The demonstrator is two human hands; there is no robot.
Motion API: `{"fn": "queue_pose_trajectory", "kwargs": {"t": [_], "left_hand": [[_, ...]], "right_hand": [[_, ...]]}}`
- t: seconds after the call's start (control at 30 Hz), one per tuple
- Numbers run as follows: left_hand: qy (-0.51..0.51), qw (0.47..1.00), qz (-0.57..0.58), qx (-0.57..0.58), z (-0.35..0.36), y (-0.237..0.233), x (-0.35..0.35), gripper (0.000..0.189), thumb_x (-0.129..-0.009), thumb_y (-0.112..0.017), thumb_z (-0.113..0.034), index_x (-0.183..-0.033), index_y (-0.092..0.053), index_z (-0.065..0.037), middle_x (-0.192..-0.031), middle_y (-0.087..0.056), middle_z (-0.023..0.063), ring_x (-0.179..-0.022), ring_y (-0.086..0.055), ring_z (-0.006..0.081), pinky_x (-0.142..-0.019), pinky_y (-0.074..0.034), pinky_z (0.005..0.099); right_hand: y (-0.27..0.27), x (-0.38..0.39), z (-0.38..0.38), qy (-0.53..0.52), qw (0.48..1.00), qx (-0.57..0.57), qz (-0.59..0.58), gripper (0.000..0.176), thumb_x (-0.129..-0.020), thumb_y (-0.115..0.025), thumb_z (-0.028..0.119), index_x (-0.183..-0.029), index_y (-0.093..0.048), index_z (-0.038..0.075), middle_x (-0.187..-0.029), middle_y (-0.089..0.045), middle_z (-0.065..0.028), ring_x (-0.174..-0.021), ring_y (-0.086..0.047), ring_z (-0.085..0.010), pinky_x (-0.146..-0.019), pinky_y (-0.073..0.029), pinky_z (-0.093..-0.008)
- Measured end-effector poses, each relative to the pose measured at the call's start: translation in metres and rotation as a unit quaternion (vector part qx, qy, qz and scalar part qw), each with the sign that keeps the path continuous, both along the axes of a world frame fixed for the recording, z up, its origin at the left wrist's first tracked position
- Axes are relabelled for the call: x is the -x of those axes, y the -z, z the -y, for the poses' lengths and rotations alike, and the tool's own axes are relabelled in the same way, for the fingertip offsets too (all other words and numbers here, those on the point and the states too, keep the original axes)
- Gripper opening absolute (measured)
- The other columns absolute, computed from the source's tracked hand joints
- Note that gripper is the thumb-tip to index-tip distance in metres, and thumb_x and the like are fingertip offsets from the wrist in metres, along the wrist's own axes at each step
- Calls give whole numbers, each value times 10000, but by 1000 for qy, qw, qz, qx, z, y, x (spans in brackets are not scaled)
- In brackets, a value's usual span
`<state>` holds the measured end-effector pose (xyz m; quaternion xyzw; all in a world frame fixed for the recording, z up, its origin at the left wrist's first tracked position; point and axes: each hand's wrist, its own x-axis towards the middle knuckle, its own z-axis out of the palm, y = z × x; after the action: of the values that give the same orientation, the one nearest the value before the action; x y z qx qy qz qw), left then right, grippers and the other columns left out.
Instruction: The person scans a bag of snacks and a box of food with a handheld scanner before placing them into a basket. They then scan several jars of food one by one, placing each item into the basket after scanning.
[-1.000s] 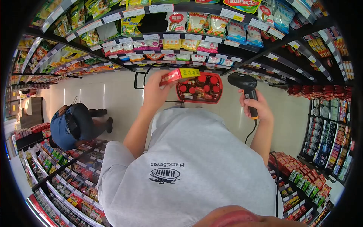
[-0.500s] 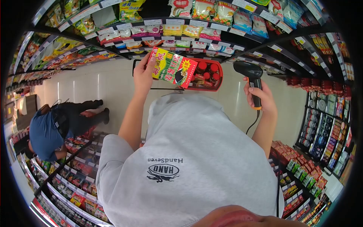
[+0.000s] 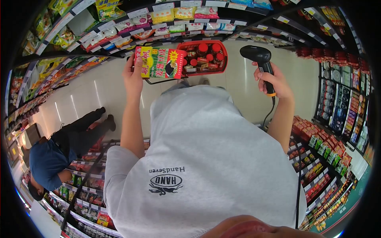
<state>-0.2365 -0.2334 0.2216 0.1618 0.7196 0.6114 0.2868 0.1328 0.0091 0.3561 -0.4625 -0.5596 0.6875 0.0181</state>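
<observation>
Box (image 3: 160,62) shifted left, red basket (image 3: 225,59), pale glossy floor (image 3: 238,89), stocked shelves (image 3: 212,21)

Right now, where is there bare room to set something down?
Bare floor lies between the red shopping basket and the right hand with its barcode scanner, and between the left forearm and the other person's legs. The basket is crowded with red-capped jars; the carton in the left hand hides one end. The shelves beyond hold rows of packets.

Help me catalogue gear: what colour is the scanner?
The scanner is mainly black, orange at its base; head view.
</observation>
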Motion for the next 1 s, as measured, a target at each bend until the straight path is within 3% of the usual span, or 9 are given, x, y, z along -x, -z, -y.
{"fn": "queue_pose_trajectory", "kwargs": {"t": [0.03, 0.13, 0.17, 0.47, 0.53, 0.67, 0.8, 0.93, 1.0], "left_hand": [[-6, 1000, -8, 24, 5, 15, 12, 562, -991, -667, -380, -1374, -575, 21, -1045, -701, 81, -799, -663, 92, -618, -546, 248], [12, 993, 55, 101, 24, 39, 48, 545, -972, -686, -399, -1323, -611, 12, -1014, -700, 72, -782, -685, 111, -589, -577, 279], [23, 990, 71, 121, 32, 54, 63, 511, -957, -703, -403, -1262, -634, 0, -1023, -704, 74, -811, -701, 136, -673, -606, 310], [60, 958, 214, 181, 88, 227, 169, 383, -965, -703, -293, -1223, -645, -17, -1055, -701, 37, -971, -667, 125, -857, -539, 300], [127, 961, 150, 193, 93, 264, 188, 400, -949, -722, -307, -1215, -663, -13, -1058, -699, 39, -947, -647, 122, -863, -497, 277], [77, 953, 139, 259, 95, 320, 209, 438, -932, -740, -340, -1221, -671, -17, -1079, -699, 49, -987, -619, 128, -876, -463, 266], [108, 957, 196, 186, 89, 352, 210, 410, -917, -757, -372, -1147, -682, -41, -996, -681, 31, -916, -598, 111, -834, -460, 264], [121, 953, 178, 213, 83, 387, 211, 394, -915, -757, -375, -1100, -672, -38, -947, -660, 16, -855, -574, 105, -782, -453, 267], [133, 946, 110, 275, 82, 392, 209, 379, -920, -745, -386, -1044, -678, -34, -917, -654, 22, -802, -558, 105, -721, -448, 279]], "right_hand": [[0, 0, 1, 7, 1000, -4, 4, 491, -841, -671, 179, -1283, -545, 6, -864, -623, -41, -573, -608, -121, -479, -452, -241], [1, 1, 4, 18, 1000, 2, 18, 486, -836, -674, 181, -1274, -553, 6, -863, -621, -40, -571, -606, -120, -478, -450, -239], [2, 1, 5, 20, 1000, 3, 24, 486, -836, -674, 181, -1274, -553, 6, -863, -621, -40, -571, -606, -120, -478, -450, -239], [50, -10, -4, 30, 991, 78, 107, 439, -862, -662, 207, -1252, -574, 24, -849, -622, -44, -573, -603, -114, -464, -447, -234], [64, -15, -10, 51, 983, 131, 122, 427, -869, -654, 214, -1247, -579, 32, -857, -623, -47, -572, -597, -110, -457, -440, -227], [95, -29, -19, 84, 973, 182, 119, 416, -874, -643, 222, -1241, -584, 36, -868, -620, -48, -561, -581, -106, -448, -427, -223], [108, -49, -27, 119, 962, 195, 151, 391, -895, -619, 229, -1226, -591, 24, -880, -614, -48, -568, -547, -87, -450, -407, -212], [117, -88, -31, 172, 943, 220, 180, 402, -905, -618, 236, -1248, -583, 30, -876, -599, -36, -594, -537, -83, -458, -403, -204], [119, -109, -33, 191, 935, 229, 193, 407, -909, -619, 239, -1256, -578, 32, -876, -594, -31, -608, -535, -81, -461, -402, -200]]}}
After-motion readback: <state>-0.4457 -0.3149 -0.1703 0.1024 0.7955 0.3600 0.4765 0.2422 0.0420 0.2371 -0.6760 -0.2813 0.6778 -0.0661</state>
